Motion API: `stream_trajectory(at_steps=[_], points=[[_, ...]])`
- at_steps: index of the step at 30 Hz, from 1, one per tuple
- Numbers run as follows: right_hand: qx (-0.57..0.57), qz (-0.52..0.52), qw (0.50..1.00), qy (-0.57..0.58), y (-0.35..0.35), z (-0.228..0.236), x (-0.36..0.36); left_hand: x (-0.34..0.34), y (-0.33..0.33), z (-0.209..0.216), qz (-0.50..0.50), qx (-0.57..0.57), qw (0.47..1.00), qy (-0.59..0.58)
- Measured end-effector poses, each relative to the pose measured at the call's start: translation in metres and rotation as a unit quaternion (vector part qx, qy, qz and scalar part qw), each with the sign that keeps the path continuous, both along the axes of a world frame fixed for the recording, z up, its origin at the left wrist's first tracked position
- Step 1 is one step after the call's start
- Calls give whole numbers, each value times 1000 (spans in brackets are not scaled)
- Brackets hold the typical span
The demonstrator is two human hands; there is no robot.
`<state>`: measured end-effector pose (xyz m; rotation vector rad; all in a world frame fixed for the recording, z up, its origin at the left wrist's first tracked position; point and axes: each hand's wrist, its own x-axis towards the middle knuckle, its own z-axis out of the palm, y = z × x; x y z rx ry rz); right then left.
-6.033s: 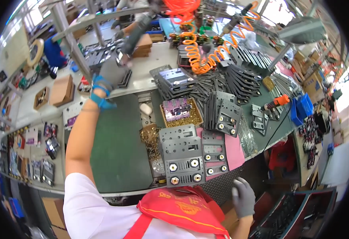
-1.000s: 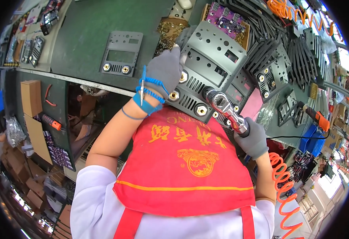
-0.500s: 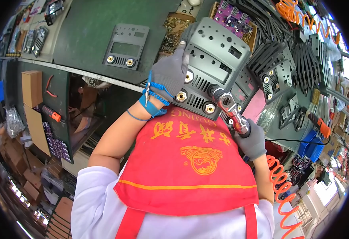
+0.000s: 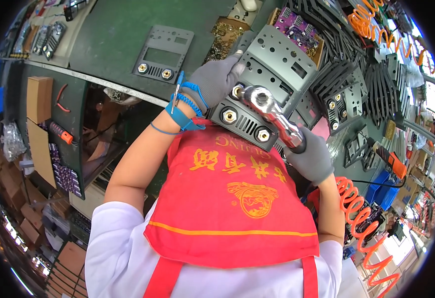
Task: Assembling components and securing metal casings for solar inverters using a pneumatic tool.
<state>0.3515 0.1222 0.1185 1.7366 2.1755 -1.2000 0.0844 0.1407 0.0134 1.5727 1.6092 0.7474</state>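
My left hand (image 4: 216, 82), in a grey glove with a blue coiled wrist strap, grips the left edge of a grey metal panel (image 4: 278, 58) with holes and slots. The panel leans at the bench edge against my red apron (image 4: 237, 198). Brass fittings with hex nuts (image 4: 230, 116) sit along its lower part. In my gloved right hand (image 4: 311, 155) is a red and chrome ratchet wrench (image 4: 283, 126). The wrench's round head lies over the panel, close beside the upper left fitting (image 4: 237, 91); whether it is seated on a nut is hidden.
Another panel with two fittings (image 4: 164, 52) lies on the green bench (image 4: 108, 39). Loose brass parts (image 4: 223, 37) and a box of purple circuit boards (image 4: 297, 29) stand behind. Stacked dark panels (image 4: 344, 44) crowd the right. An orange coiled hose (image 4: 351, 208) hangs beside my right arm.
The ratchet wrench has moved left and up, from near the right-hand fittings to the upper left fitting. My right hand followed. My left hand still grips the panel.
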Motion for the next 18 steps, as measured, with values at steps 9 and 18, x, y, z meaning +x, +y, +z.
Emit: stream_trajectory(at_steps=[9,18], points=[[-8,86,996,-31,20,-2,-18,2,-5,-6,36,-26,992,-120],[-22,62,997,-48,10,-2,-17,11,-12,-9,75,14,995,-71]])
